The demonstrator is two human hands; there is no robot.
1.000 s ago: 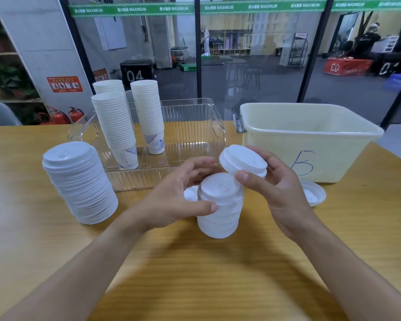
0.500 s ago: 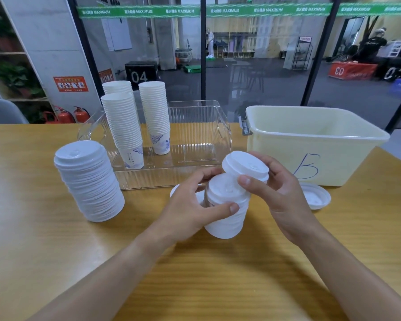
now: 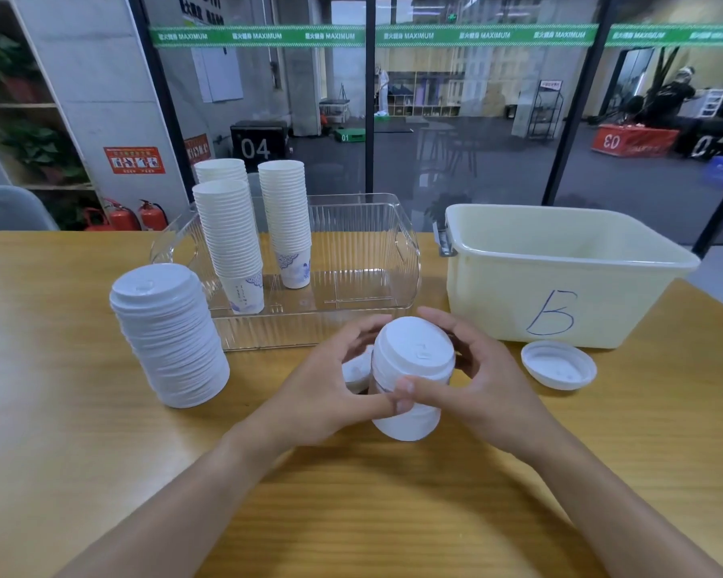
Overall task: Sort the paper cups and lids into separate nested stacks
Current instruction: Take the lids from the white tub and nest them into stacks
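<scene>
While you seat the top lid, press evenly round its rim so it nests flush. Table [image 3: 80,473]: spans the lower frame. Tall lid stack [image 3: 170,335]: left of centre, upright. Small lid stack [image 3: 410,381]: frame centre, long axis near vertical, tops upward, leaning slightly. Left hand [image 3: 326,398] and right hand [image 3: 481,390]: fingers curled round it from either side, thumbs meeting in front. Loose lid [image 3: 558,365]: right of centre, hollow upward.

Left hand [image 3: 330,394] and right hand [image 3: 481,390] together, fingers curled, thumbs touching
</scene>
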